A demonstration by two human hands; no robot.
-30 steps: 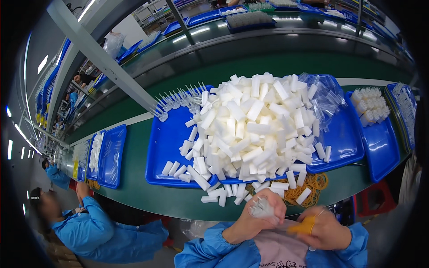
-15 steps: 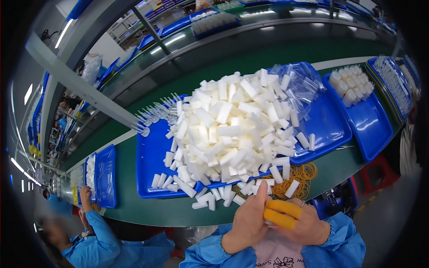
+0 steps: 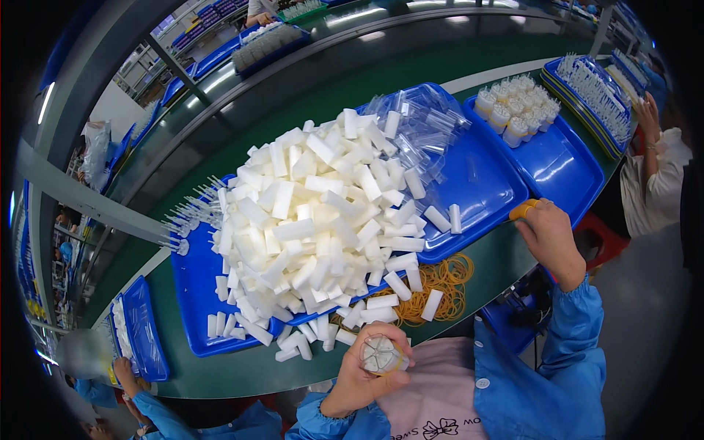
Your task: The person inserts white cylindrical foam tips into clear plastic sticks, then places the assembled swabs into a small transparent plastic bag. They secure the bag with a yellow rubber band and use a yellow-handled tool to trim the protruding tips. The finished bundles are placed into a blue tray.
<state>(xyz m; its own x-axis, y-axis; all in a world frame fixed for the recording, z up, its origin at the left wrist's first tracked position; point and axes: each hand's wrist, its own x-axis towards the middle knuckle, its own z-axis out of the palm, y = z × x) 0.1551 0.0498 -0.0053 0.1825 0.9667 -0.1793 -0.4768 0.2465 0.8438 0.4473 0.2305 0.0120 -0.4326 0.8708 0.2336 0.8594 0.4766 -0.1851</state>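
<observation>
My left hand point(image 3: 367, 370) is closed round a short bundle of clear-and-white tubes point(image 3: 382, 355), its ends facing up and a yellowish band low on its side. My right hand point(image 3: 546, 235), yellow finger cots point(image 3: 523, 210) on its fingers, reaches to the near edge of the right blue tray point(image 3: 561, 187). Thumb and fingers look apart, with nothing visible between them. Similar bundles point(image 3: 517, 110) stand upright in that tray. Between my hands, on the green table, lie a heap of yellow rubber bands point(image 3: 444, 290) and several loose white foam pieces point(image 3: 433, 304).
A big pile of white foam pieces point(image 3: 315, 220) covers the middle trays. Clear plastic tubes point(image 3: 422, 121) lie in the blue tray point(image 3: 477, 198) beside it. Thin clear stemmed parts point(image 3: 194, 213) stick up at the left. Co-workers' hands point(image 3: 128, 375) show at both sides.
My hands have parted. The left now holds the bundle alone, turned ends up; the right has moved away to the right tray's edge. The view has shifted rightward.
</observation>
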